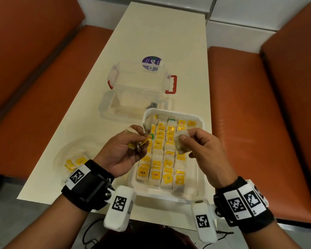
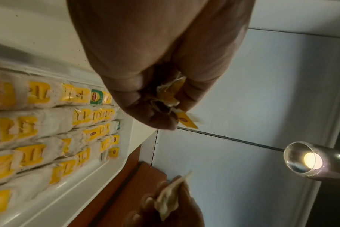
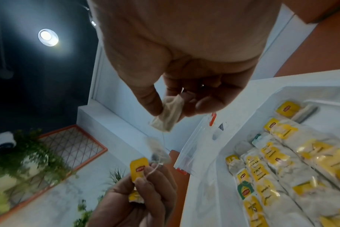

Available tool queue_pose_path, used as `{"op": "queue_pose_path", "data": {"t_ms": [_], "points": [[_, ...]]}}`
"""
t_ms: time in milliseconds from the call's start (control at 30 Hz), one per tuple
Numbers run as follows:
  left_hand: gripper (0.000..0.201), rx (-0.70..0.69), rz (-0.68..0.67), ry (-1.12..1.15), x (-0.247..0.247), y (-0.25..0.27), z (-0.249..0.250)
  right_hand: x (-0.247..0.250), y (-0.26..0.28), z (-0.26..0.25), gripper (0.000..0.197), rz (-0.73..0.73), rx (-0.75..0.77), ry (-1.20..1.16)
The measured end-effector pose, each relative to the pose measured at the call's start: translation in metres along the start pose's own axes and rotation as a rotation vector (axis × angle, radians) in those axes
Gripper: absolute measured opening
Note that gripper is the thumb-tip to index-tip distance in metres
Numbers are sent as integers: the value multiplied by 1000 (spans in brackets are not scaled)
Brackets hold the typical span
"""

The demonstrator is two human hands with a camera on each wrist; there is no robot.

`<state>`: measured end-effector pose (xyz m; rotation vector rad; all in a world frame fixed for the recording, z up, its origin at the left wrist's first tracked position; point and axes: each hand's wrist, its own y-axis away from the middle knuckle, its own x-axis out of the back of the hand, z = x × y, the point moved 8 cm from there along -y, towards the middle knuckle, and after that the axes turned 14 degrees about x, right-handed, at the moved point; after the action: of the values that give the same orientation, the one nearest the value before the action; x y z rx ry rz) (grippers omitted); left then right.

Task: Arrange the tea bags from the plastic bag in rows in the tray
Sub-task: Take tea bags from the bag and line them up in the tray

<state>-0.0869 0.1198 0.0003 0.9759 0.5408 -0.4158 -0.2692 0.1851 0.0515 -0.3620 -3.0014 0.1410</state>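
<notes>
Head view shows your cream bench [image 1: 151, 42] carrying the white tray [image 1: 198, 146], already packed with rows of tea bags [image 1: 158, 146]. Above it, your left hand [image 1: 123, 150] pinches a yellow tag [image 1: 144, 142], while your right hand [image 1: 203, 146] pinches a loose tea bag [image 1: 181, 142].

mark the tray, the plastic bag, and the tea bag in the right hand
tray [image 1: 200, 121], head view, far right rim.
plastic bag [image 1: 61, 159], head view, clear film left of the bags inside.
tea bag [image 3: 168, 119], right wrist view, crumpled pouch.
</notes>
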Motion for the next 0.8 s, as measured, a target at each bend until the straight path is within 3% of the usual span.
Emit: {"op": "queue_pose_path", "data": {"t_ms": [100, 333, 467, 600, 667, 800], "points": [[20, 0, 12, 67, 1, -7, 0, 17, 0, -7, 11, 41, 20, -22], [28, 32, -23, 45, -11, -26, -16, 36, -8, -43, 19, -24, 156, -53], [37, 16, 42, 23, -4, -32, -20, 40, -12, -48, 17, -38, 180, -60], [24, -52, 198, -293, 11, -30, -3, 39, -13, -41, 13, -89, 161, -14], [12, -72, 184, -471, 7, -29, 7, 41, -15, -37, 12, -112, 146, 9], [58, -67, -105, -851, -34, -31, 4, 38, -20, -29, 20, -167, 85, 5]]}}
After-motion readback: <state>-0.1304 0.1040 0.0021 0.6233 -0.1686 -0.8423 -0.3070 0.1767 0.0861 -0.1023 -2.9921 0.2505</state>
